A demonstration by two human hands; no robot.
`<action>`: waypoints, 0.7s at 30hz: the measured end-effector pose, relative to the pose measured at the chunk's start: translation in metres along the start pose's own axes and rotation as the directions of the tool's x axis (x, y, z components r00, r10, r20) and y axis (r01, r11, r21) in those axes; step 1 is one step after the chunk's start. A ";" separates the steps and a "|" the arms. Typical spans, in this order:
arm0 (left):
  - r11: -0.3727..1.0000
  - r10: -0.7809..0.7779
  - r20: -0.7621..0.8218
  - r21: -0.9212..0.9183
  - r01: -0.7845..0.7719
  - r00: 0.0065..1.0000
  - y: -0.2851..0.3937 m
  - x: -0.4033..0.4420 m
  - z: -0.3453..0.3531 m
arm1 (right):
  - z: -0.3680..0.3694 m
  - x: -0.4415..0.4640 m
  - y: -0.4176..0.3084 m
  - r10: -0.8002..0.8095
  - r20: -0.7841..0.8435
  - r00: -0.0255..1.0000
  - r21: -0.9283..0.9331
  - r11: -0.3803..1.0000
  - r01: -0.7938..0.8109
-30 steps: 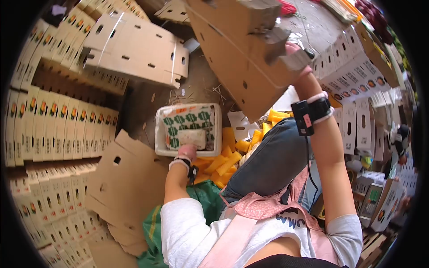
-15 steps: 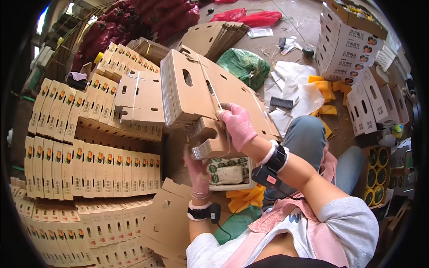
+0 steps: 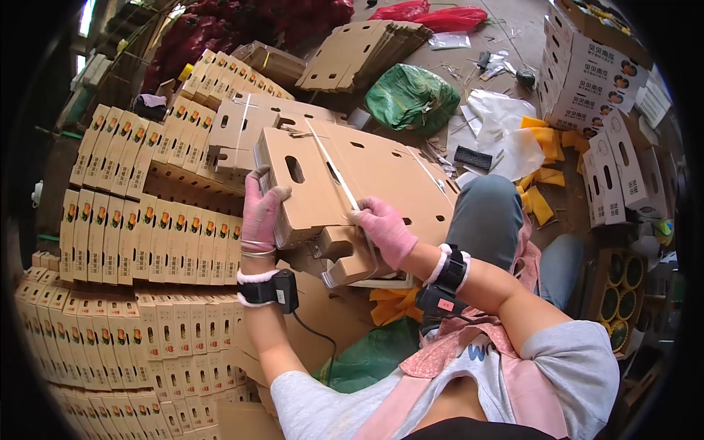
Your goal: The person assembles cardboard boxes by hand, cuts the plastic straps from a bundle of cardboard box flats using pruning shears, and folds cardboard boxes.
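Observation:
A thick bundle of flattened cardboard boxes (image 3: 389, 165), bound with white straps, lies tilted in front of me. My left hand (image 3: 262, 209), in a pink glove, is closed around the bundle's left edge, with the thumb on top near an oval cut-out. My right hand (image 3: 385, 231), also pink-gloved, pinches the white strap (image 3: 334, 165) close to the bundle's near edge. Notched cardboard flaps (image 3: 348, 253) stick out below my right hand. Behind the bundle rests another strapped stack of flat boxes (image 3: 242, 121). The left fingers under the bundle are hidden.
Rows of printed cartons (image 3: 147, 235) are stacked on the left. A green plastic sack (image 3: 412, 97) and white sheeting (image 3: 495, 121) lie beyond the bundle. White printed boxes (image 3: 590, 73) stand at the right, above an open box of dark green round produce (image 3: 620, 293).
My left hand has come up from beneath the bundle to its left edge. The bundle has been lowered and now sits flatter. My right hand keeps its hold on the strap.

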State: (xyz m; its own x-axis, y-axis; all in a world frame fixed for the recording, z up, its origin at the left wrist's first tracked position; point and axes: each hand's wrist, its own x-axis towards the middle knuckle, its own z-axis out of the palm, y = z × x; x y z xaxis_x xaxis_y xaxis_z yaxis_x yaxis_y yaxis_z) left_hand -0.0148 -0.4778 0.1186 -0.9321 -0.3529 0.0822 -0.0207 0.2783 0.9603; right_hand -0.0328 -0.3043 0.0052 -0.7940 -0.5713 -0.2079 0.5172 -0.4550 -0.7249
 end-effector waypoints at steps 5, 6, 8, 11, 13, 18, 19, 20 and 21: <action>0.999 0.034 0.187 0.024 -0.040 0.982 0.029 0.033 -0.004 | 0.015 -0.005 -0.008 -0.090 0.121 0.989 0.026 0.996 0.088; 0.995 0.019 0.259 0.085 -0.042 0.966 0.047 0.036 0.001 | 0.018 -0.009 -0.011 -0.085 0.159 0.984 0.056 0.995 0.077; 0.991 -0.013 0.408 0.127 -0.042 0.913 0.067 0.044 0.006 | 0.026 -0.018 -0.005 -0.127 0.189 0.974 0.136 0.985 0.102; 0.950 0.040 0.572 0.231 -0.208 0.819 0.058 0.069 -0.003 | 0.012 -0.016 -0.002 -0.092 0.342 0.935 0.173 0.984 0.033; 0.962 0.047 0.580 0.192 -0.192 0.813 0.061 0.070 0.011 | -0.002 0.003 0.003 -0.096 0.419 0.903 0.258 0.966 -0.017; -0.006 0.331 0.570 0.798 -0.603 0.752 0.091 0.031 0.075 | -0.042 0.038 -0.021 -0.126 0.341 0.931 0.522 0.850 -0.076; -0.220 0.424 0.611 0.785 -0.579 0.668 0.093 0.011 0.094 | -0.048 0.038 -0.027 -0.102 0.372 0.923 0.569 0.811 -0.139; -0.427 0.491 0.664 0.748 -0.508 0.565 0.093 -0.009 0.112 | -0.049 0.036 -0.032 -0.089 0.400 0.912 0.574 0.800 -0.174; -0.175 0.556 0.611 0.749 -0.639 0.563 0.080 -0.021 0.126 | -0.050 0.034 -0.036 -0.081 0.428 0.900 0.582 0.786 -0.206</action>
State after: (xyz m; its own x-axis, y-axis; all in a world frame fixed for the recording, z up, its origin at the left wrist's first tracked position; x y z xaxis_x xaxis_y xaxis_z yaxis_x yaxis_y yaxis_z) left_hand -0.0422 -0.3357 0.1604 -0.7576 0.5019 0.4173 0.3288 0.8457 -0.4203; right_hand -0.0941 -0.2733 -0.0082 -0.6199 -0.7698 0.1521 0.7566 -0.6378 -0.1445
